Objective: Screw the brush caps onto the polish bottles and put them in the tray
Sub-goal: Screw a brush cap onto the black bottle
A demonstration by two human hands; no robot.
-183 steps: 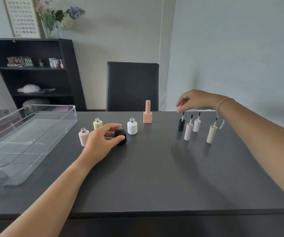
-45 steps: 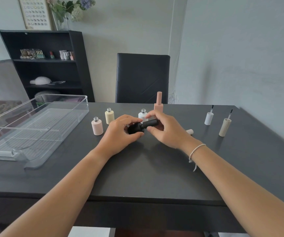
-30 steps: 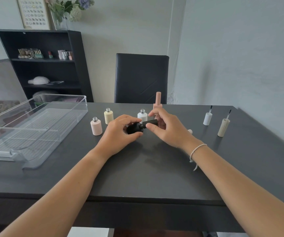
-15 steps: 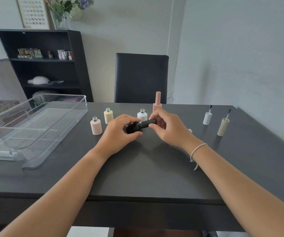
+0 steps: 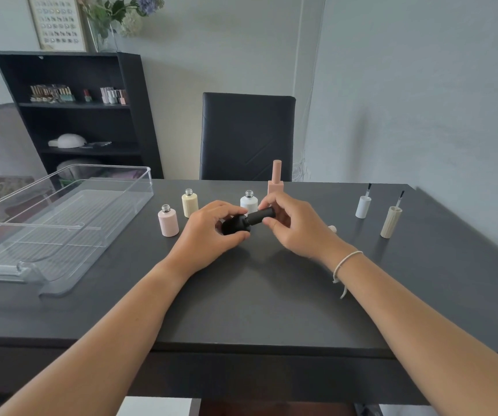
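Gripping the black polish bottle (image 5: 235, 226) in the head view, the left hand (image 5: 211, 232) has its fingers (image 5: 232, 209) curled over the round body and its thumb under it, holding the bottle tipped on its side just above the dark worktop (image 5: 259, 307). The black brush cap (image 5: 261, 215) sits on the bottle's neck and points to the right and slightly up; the right hand (image 5: 295, 228) pinches it, fingertips clamped along the far side and thumb on the near side. Both are matte black, the bottle squat and rounded, the cap a slim cylinder.

Just beyond the hands stand three open bottles with bare metal necks: a pink bottle (image 5: 168, 221) at left, a cream bottle (image 5: 190, 203) behind it, and a white bottle (image 5: 248, 202) partly hidden by the fingers. A capped peach bottle (image 5: 276, 181) stands farther back. To the right, a white brush cap (image 5: 363, 205) and a ribbed cream brush cap (image 5: 391, 220) stand brush-up, well apart from the hands. A pale cap end (image 5: 332, 228) peeks out behind the right wrist. A clear plastic tray (image 5: 139, 187) lies at the left of the worktop.
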